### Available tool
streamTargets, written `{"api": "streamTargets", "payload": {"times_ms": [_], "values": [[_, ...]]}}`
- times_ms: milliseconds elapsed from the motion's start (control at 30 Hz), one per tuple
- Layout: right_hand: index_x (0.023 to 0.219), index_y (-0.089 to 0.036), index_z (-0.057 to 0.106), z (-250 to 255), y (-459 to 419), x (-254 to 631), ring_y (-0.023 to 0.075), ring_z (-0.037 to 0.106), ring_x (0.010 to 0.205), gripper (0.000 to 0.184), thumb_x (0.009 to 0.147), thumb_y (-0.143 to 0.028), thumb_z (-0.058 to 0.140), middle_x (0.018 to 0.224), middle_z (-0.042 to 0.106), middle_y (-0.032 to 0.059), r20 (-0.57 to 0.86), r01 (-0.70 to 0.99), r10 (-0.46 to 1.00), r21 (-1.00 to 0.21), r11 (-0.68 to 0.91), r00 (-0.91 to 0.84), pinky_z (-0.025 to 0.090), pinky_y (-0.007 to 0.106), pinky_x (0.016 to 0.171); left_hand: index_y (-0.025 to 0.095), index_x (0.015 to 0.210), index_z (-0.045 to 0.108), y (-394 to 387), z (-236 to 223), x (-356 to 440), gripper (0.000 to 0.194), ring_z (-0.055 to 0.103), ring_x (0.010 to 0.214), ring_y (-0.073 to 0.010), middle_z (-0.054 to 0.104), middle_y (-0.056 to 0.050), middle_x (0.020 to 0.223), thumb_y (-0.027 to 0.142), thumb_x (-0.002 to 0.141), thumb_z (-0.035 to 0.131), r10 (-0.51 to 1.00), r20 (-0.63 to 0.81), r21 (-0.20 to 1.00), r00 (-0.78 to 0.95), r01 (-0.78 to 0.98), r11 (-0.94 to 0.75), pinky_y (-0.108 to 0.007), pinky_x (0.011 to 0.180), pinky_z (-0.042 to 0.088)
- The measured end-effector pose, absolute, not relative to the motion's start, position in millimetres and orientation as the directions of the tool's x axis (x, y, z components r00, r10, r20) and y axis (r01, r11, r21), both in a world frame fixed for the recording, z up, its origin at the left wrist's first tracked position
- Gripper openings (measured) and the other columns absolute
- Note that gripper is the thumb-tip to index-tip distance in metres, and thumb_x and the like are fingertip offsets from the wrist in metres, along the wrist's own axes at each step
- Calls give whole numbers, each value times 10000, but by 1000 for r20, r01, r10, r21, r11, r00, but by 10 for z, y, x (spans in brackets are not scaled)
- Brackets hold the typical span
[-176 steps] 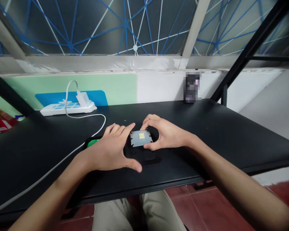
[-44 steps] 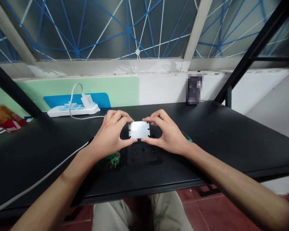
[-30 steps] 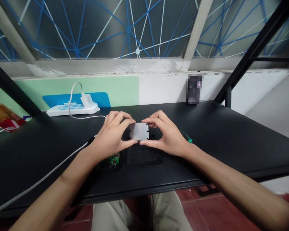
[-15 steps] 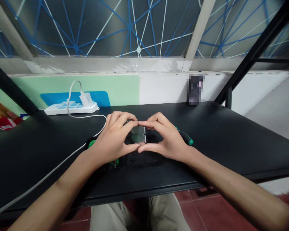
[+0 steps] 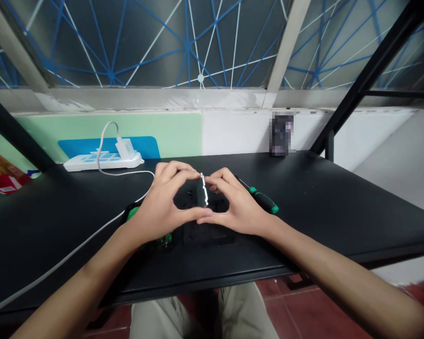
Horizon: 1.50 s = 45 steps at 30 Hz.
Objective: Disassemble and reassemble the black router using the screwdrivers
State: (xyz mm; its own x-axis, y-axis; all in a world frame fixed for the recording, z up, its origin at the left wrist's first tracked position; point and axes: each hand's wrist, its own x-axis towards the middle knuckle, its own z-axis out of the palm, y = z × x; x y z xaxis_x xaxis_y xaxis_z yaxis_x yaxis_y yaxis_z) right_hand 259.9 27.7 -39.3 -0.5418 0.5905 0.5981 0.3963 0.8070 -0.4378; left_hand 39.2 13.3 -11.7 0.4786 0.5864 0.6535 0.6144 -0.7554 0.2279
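Observation:
Between my two hands is a small, thin rectangular plate (image 5: pixel 202 193), dark on its face with a bright silver edge that has gaps along it; I cannot make out what kind of part it is. My left hand (image 5: pixel 164 202) pinches it at the left, fingertips on the top end and thumb at the bottom. My right hand (image 5: pixel 236 202) pinches it from the right, its thumb meeting the left thumb. Under the hands lies a flat black piece (image 5: pixel 212 235), partly hidden. A green and black screwdriver (image 5: pixel 265 200) lies beside my right hand.
Partly hidden under my left wrist is a green and black object (image 5: pixel 132 212). A white power strip (image 5: pixel 88 162) with a plugged-in charger (image 5: pixel 125 148) sits at the back left; its white cable (image 5: pixel 74 249) crosses the table. A red packet (image 5: pixel 5 174) lies far left; a pixelated dark object (image 5: pixel 281 134) stands behind.
The plate has turned from showing its broad grey-green face to nearly edge-on, its silver edge now facing me. My right hand has shifted slightly left, and more of the screwdriver shows.

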Motion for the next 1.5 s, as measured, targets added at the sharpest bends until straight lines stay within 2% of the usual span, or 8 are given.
{"api": "streamTargets", "payload": {"times_ms": [200, 300, 600, 833, 1133, 1333, 1500], "values": [[1249, -227, 563, -396, 298, 2575, 207, 556, 962, 572, 790, -492, 775, 1078, 537, 70, 655, 299, 523, -430, 852, -546, 564, 409, 859, 239, 1153, 568, 112, -111, 404, 491, 491, 1141, -289, 574, -73, 1215, 552, 830, 766, 575, 634, 238, 517, 577, -781, -442, 981, 415], [1263, -221, 558, -408, 315, 2583, 195, 558, 959, 563, 802, -462, 774, 1082, 530, 70, 652, 292, 524, -438, 850, -548, 565, 391, 858, 242, 1164, 559, 112, -98, 389, 485, 490, 1160, -287, 567, -73, 1224, 531, 836, 769, 570, 628, 226, 529, 578, -784, -445, 995, 403], [1244, -243, 590, -330, 330, 2690, 218, 587, 1026, 525, 784, -399, 790, 1140, 506, 74, 574, 532, 636, -366, 763, -516, 557, 426, 923, 238, 1184, 565, 163, -130, 362, 532, 497, 1158, -297, 563, -74, 1217, 452, 782, 839, 566, 633, 185, 528, 608, -773, -469, 1011, 384], [1230, -218, 608, -261, 327, 2731, 240, 586, 1075, 533, 777, -431, 787, 1166, 517, 90, 535, 595, 677, -351, 723, -506, 541, 448, 968, 255, 1148, 592, 173, -151, 365, 476, 480, 1147, -319, 556, -61, 1211, 415, 767, 827, 654, 596, 184, 466, 713, -676, -521, 1015, 346], [1207, -211, 621, -181, 325, 2832, 257, 560, 1158, 537, 754, -441, 793, 1222, 504, 101, 383, 584, 716, -415, 698, -583, 497, 466, 1042, 256, 1100, 633, 184, -172, 356, 413, 452, 1140, -339, 550, -75, 1233, 471, 778, 775, 751, 420, 185, 510, 762, -621, -544, 966, 359], [1150, -240, 647, -164, 312, 2869, 278, 533, 1176, 541, 708, -499, 822, 1249, 488, 100, 267, 584, 712, -424, 692, -650, 466, 491, 1055, 268, 1012, 670, 173, -190, 362, 373, 456, 1134, -325, 577, -59, 1234, 494, 746, 801, 771, 299, 287, 562, 717, -635, -524, 970, 397], [1052, -231, 671, -166, 280, 2874, 280, 513, 1198, 452, 723, -509, 808, 1284, 474, 99, 194, 567, 681, -420, 708, -707, 458, 480, 1045, 283, 995, 695, 154, -191, 364, 352, 461, 1145, -316, 581, -48, 1234, 503, 752, 823, 765, 222, 324, 605, 694, -643, -502, 983, 395]]}}
